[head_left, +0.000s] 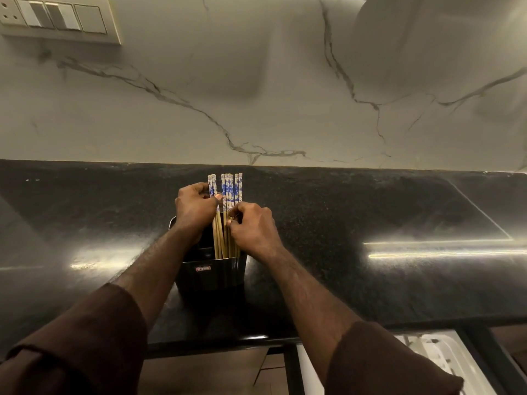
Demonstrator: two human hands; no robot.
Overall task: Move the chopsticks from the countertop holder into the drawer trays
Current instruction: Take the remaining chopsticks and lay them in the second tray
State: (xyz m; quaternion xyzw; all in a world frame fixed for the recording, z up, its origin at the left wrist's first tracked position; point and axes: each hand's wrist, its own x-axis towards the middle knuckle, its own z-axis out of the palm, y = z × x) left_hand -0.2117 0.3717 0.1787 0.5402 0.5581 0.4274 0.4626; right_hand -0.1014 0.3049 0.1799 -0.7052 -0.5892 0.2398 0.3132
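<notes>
starting nearest the body, two dark brown sleeves (pixel 85 337) run forward, and below the right forearm an open drawer shows a white plastic tray (pixel 445 360), probably where the chopsticks are meant to end up; it lies well behind and below the right hand.

just in front of the wrists stands the black countertop holder (pixel 211 276), square-sided with a small label on its near wall, set on the black granite countertop (pixel 370 252). it sits directly under both hands, likely so the sticks can be drawn straight up.

the chopsticks (pixel 228 192), bamboo with blue-and-white patterned tops, stand upright in the holder, rising between the two hands and past the fingertips.

the left hand (pixel 195 208) curls round the bundle from its side, thumb pressed across the front of the sticks and fingers wrapped behind, apparently to steady them or keep a few apart. the right hand (pixel 251 226) is bunched, its fingertips pinching the sticks lower down the shafts, seemingly gathering a group to lift. how many it holds cannot be told.

beyond the hands rises a white marble backsplash (pixel 256 95), with a switch panel (pixel 57 18) far up to the left.
</notes>
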